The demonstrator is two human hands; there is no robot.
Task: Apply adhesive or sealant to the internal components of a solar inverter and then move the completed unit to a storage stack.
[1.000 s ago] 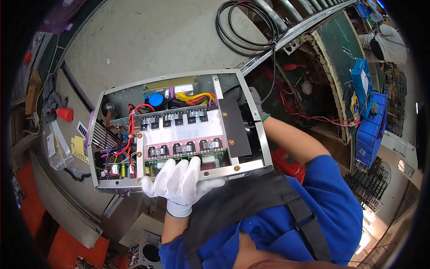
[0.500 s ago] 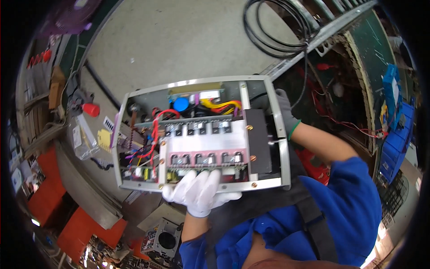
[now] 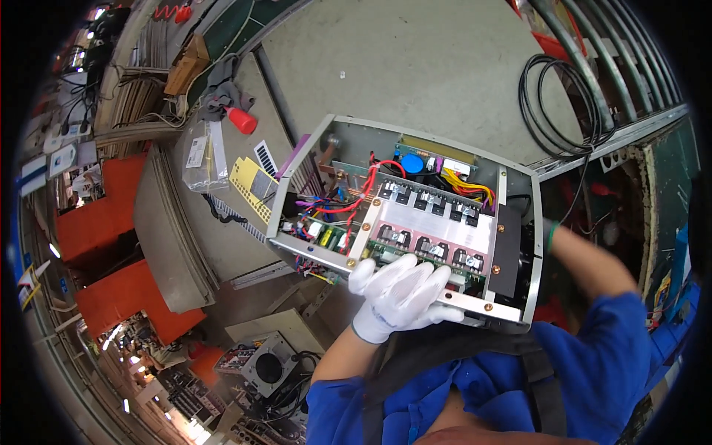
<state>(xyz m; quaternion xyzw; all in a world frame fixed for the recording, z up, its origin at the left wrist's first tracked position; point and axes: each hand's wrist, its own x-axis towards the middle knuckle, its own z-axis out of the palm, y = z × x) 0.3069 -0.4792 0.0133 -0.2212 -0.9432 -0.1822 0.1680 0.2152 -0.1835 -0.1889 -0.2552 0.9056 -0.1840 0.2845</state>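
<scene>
**Metal, plastic, cloth and rubber at the bench**

The open box (image 3: 415, 222) is thin sheet metal, grey and matt, with bare brushed edges along its rim. Inside, the circuit board (image 3: 437, 230) looks pale and smooth, set with dull black plastic parts, and the wires (image 3: 356, 196) wear glossy red, yellow and purple plastic coats. A blue cap (image 3: 411, 163) shines like smooth plastic. The left hand (image 3: 397, 297) is in a white knitted cloth glove, soft and matt. The sleeve (image 3: 615, 356) is blue woven cloth. The cable coil (image 3: 556, 104) is black rubber with a slight sheen. The bench top (image 3: 445, 67) is grey, matt and scuffed.
</scene>
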